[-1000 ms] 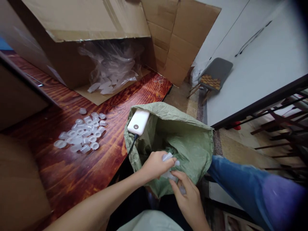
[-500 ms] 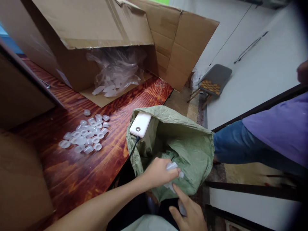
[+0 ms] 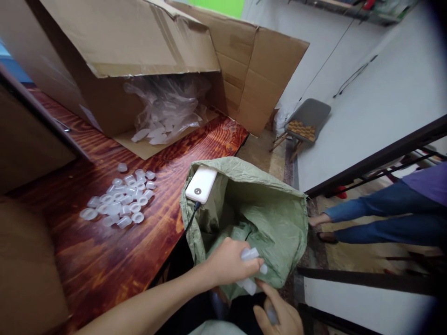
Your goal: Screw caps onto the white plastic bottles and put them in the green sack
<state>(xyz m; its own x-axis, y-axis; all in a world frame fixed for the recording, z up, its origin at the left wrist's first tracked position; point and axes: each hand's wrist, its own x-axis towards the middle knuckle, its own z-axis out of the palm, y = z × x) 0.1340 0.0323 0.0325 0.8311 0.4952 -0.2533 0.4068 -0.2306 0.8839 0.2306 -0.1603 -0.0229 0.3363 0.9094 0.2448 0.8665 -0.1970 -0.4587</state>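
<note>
Since a second ago both hands have sunk toward the lower edge of view, and the other person's legs [image 3: 380, 218] have moved off to the right, past the dark railing [image 3: 377, 153]. Left hand [image 3: 228, 263] is closed around a clutch of small translucent plastic caps [image 3: 252, 255], held at the near lip of the green woven sack [image 3: 275, 218]. Right hand [image 3: 281, 316], partly cut off by the frame, is curled round another clear piece; one finger touches the caps under the left hand. White power bank [image 3: 200, 184] rests on the sack's far-left rim, its black cable [image 3: 190, 218] hanging down. On the wooden table [image 3: 104, 260] a loose pile of caps [image 3: 118, 197] lies well apart from the sack. Behind it, an open cardboard box [image 3: 139, 42] on its side holds a clear plastic bag [image 3: 167, 107] of more caps.
</note>
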